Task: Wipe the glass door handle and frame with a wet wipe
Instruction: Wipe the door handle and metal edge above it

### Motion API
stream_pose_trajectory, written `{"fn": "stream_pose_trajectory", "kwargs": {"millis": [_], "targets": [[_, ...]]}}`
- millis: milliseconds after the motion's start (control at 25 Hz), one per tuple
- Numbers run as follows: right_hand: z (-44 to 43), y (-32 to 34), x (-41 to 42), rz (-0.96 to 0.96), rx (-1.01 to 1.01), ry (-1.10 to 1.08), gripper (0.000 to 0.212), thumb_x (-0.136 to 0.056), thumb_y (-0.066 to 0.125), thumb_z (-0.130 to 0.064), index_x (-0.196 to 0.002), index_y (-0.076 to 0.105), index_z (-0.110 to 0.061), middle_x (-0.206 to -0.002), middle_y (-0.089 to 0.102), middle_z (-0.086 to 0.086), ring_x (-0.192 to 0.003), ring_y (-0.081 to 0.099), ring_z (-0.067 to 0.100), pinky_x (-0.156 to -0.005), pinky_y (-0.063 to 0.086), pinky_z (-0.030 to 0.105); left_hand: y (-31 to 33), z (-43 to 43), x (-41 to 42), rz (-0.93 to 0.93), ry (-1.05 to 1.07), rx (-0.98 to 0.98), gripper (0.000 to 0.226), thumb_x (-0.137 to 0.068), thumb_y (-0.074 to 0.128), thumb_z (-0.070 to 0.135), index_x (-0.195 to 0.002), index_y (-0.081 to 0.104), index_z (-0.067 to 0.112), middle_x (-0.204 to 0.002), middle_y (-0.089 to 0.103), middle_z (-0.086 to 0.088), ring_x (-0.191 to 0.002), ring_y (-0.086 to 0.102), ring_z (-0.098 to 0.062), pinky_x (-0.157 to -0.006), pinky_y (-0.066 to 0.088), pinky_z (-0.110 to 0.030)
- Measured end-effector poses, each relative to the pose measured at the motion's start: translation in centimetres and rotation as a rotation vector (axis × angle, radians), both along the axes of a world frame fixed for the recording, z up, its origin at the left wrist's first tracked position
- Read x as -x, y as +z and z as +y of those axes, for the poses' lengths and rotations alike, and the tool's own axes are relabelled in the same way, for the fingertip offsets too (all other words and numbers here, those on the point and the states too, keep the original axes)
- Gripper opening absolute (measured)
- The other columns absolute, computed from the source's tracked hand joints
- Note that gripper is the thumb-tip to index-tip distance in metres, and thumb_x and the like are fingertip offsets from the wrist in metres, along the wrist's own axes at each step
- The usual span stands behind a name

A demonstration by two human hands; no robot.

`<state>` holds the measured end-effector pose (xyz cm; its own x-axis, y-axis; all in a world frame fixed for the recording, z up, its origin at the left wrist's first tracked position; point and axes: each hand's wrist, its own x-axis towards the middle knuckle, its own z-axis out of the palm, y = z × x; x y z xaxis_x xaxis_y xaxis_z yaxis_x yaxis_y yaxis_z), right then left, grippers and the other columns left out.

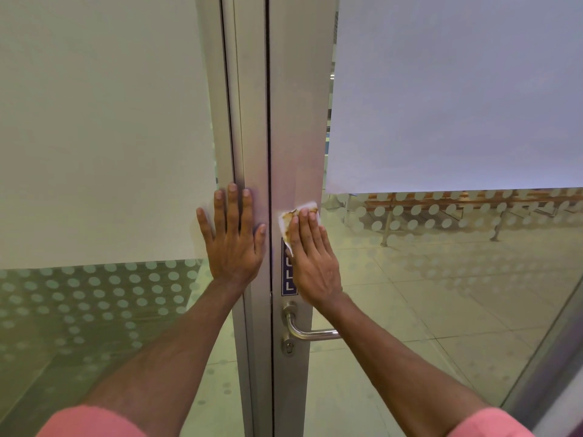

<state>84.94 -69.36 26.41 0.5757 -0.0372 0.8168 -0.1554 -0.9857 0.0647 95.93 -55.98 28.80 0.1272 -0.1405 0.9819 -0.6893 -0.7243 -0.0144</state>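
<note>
A grey aluminium door frame [296, 121] runs upright through the middle of the view. My right hand [312, 257] lies flat on it and presses a white wet wipe [288, 223], stained brown, against the metal above a blue PULL sticker [287, 280]. Below the sticker sits the steel lever handle [310, 332] with a keyhole [289, 346] under it. My left hand [235, 238] rests flat with spread fingers on the neighbouring frame post [249, 121], left of the dark door gap, holding nothing.
Frosted film covers the upper glass panes on the left [104, 121] and right [457, 89], with dotted bands beneath. Through the clear lower right glass I see a tiled floor [426, 294] and a wooden bench [441, 200]. Another frame edge [549, 357] slants at the far right.
</note>
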Motion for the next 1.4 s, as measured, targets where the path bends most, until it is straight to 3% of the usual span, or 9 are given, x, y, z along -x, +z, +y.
{"fn": "stream_pose_trajectory", "kwargs": {"millis": [240, 520, 640, 760, 880, 1000, 1200, 1320, 1400], "targets": [[0.4, -4.2, 1.5, 0.145, 0.12, 0.033, 0.088, -0.081, 0.054, -0.003, -0.152, 0.002, -0.004, -0.161, -0.014, 0.011, -0.15, 0.0, 0.025, -0.123, 0.007, 0.039, -0.1, 0.0, 0.1, 0.011, 0.003, 0.004, 0.063, -0.105, 0.022, 0.044, -0.158, 0.0, 0.017, -0.165, -0.013, -0.003, -0.153, -0.009, -0.023, -0.122, -0.008, -0.052], [2.9, -0.8, -1.2, -0.038, -0.009, 0.032, 0.074, -0.088, 0.043, -0.002, -0.152, 0.006, -0.004, -0.16, 0.004, 0.016, -0.15, 0.004, 0.027, -0.123, 0.01, 0.041, 0.0, 0.0, 0.2, 0.007, -0.003, 0.001, 0.064, -0.104, 0.022, 0.044, -0.157, -0.002, 0.017, -0.165, -0.015, -0.002, -0.153, -0.011, -0.022, -0.122, -0.01, -0.051], [1.5, -3.2, 0.3, 0.105, 0.13, 0.061, 0.081, -0.084, 0.049, -0.004, -0.153, 0.006, -0.006, -0.162, 0.0, 0.014, -0.15, 0.004, 0.025, -0.123, 0.007, 0.04, 0.0, 0.1, 0.1, 0.002, 0.004, 0.004, 0.064, -0.104, 0.022, 0.045, -0.157, -0.001, 0.017, -0.165, -0.014, -0.002, -0.153, -0.01, -0.022, -0.122, -0.009, -0.051], [-1.3, -5.0, 2.6, 0.261, 0.309, 0.038, 0.088, -0.086, 0.06, -0.018, -0.153, 0.003, -0.008, -0.161, -0.008, 0.011, -0.15, 0.0, 0.023, -0.122, 0.002, 0.036, -0.1, 0.0, 0.1, -0.012, -0.003, 0.003, 0.063, -0.105, 0.021, 0.045, -0.158, -0.001, 0.017, -0.165, -0.014, -0.002, -0.153, -0.01, -0.022, -0.122, -0.009, -0.051], [-2.7, -1.6, 1.6, 0.124, 0.263, 0.012, 0.08, -0.097, 0.048, -0.026, -0.152, -0.008, -0.009, -0.16, -0.017, 0.008, -0.15, -0.004, 0.021, -0.123, -0.001, 0.036, -0.1, 0.1, 0.0, -0.012, 0.002, 0.003, 0.063, -0.105, 0.021, 0.045, -0.158, 0.0, 0.017, -0.165, -0.014, -0.002, -0.153, -0.009, -0.022, -0.122, -0.009, -0.052], [-3.8, 2.9, 0.3, 0.02, 0.231, 0.06, 0.066, -0.102, 0.031, -0.035, -0.153, -0.002, -0.009, -0.162, -0.012, 0.007, -0.15, 0.002, 0.023, -0.123, 0.006, 0.038, -0.1, 0.0, 0.1, -0.015, -0.002, 0.004, 0.063, -0.105, 0.022, 0.045, -0.157, 0.001, 0.017, -0.165, -0.014, -0.002, -0.153, -0.009, -0.022, -0.122, -0.008, -0.052], [-5.3, -2.1, 2.1, 0.225, 0.375, 0.105, 0.062, -0.102, 0.019, -0.038, -0.153, -0.003, -0.01, -0.161, -0.016, 0.008, -0.15, -0.003, 0.022, -0.122, -0.008, 0.035, 0.0, 0.0, 0.1, -0.007, 0.001, 0.009, 0.063, -0.105, 0.021, 0.045, -0.157, -0.001, 0.018, -0.165, -0.015, -0.001, -0.153, -0.01, -0.022, -0.122, -0.009, -0.051], [-6.0, -6.0, 3.2, 0.328, 0.449, 0.142, 0.063, -0.101, 0.035, -0.028, -0.154, 0.003, -0.013, -0.162, -0.013, 0.004, -0.15, -0.003, 0.019, -0.122, -0.006, 0.035, -0.1, 0.0, 0.1, -0.02, 0.005, 0.006, 0.063, -0.105, 0.022, 0.045, -0.158, 0.0, 0.017, -0.165, -0.014, -0.002, -0.153, -0.009, -0.022, -0.122, -0.009, -0.051], [-7.1, -5.4, 3.5, 0.395, 0.524, 0.182, 0.067, -0.099, 0.042, -0.023, -0.155, 0.005, -0.016, -0.162, -0.007, 0.002, -0.15, -0.003, 0.016, -0.122, -0.006, 0.034, 0.0, 0.1, 0.2, -0.022, 0.008, 0.008, 0.063, -0.105, 0.023, 0.044, -0.158, 0.001, 0.017, -0.165, -0.013, -0.002, -0.153, -0.008, -0.022, -0.122, -0.008, -0.051]]}}
